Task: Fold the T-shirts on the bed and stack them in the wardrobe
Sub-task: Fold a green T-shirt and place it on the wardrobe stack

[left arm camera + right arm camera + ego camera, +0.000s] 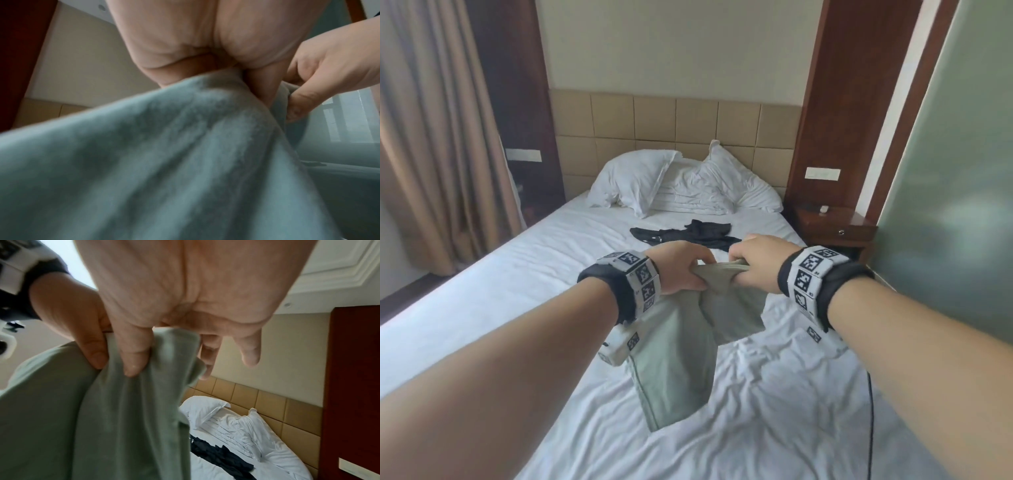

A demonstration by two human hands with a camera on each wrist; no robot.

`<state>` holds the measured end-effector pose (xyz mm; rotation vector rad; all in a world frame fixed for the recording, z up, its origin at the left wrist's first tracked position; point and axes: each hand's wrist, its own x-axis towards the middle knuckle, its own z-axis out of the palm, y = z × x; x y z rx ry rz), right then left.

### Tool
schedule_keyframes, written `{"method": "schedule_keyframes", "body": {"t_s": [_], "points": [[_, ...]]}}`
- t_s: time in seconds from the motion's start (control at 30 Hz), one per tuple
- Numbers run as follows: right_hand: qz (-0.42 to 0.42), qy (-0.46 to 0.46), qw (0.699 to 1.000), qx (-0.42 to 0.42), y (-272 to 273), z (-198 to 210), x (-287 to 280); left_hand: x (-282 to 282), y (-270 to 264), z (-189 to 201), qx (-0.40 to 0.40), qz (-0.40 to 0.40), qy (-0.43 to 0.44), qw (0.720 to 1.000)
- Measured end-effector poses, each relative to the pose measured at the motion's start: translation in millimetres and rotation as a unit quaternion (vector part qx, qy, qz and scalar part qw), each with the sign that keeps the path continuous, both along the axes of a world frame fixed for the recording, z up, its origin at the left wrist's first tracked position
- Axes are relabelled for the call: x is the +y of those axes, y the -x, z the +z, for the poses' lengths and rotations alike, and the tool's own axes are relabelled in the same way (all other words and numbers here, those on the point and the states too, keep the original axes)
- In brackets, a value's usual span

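Both hands up over the bed, holding 1 sage-green T-shirt by a bunched top edge so the rest hangs free and gravity pulls it straight; my read is she's hunting for the shoulders or hem before laying it flat to fold. The 2 grips are nearly touching, so the cloth is gathered between them, not spread yet. Left hand: fingers curled tight into the fabric, thumb underneath, a full fistful. In the left wrist view the shirt drapes down from the palm and fills most of the picture. Right hand: thumb and forefinger pinch a fold of the same edge. In the right wrist view the thumb presses the cloth from the front, while the 2 outer fingers hang loosely extended and touch nothing. The shirt's lower end reaches down toward the sheet, but I can't tell whether it touches. 1 black T-shirt lies crumpled farther up the bed, just short of the 2 white pillows at the padded headboard; it's unfolded, so at least 2 shirts are still to fold. No wardrobe in any view, nothing stacked that I can see. Next the grips likely need to slide apart along the edge to open the shirt out.
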<state>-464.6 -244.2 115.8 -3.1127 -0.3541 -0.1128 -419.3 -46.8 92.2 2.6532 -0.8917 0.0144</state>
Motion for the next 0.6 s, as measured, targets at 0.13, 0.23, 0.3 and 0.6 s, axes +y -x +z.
{"method": "schedule_keyframes", "body": {"t_s": [0.13,0.23,0.3,0.6], "points": [[0.008,-0.062,0.998,-0.014,21.1,18.9,-11.4,-2.1,13.4,13.8,-0.011,-0.010,0.029,0.999],[0.002,-0.103,0.994,-0.021,29.2,27.2,-14.2,-2.2,23.9,22.5,-0.022,-0.020,0.041,0.999],[0.002,-0.120,0.992,-0.024,33.8,30.4,-15.4,-1.7,29.7,27.0,-0.026,-0.025,0.051,0.998],[-0.003,-0.243,0.968,-0.066,43.7,41.0,-29.8,6.7,39.9,29.6,-0.048,0.028,-0.005,0.998]]}}
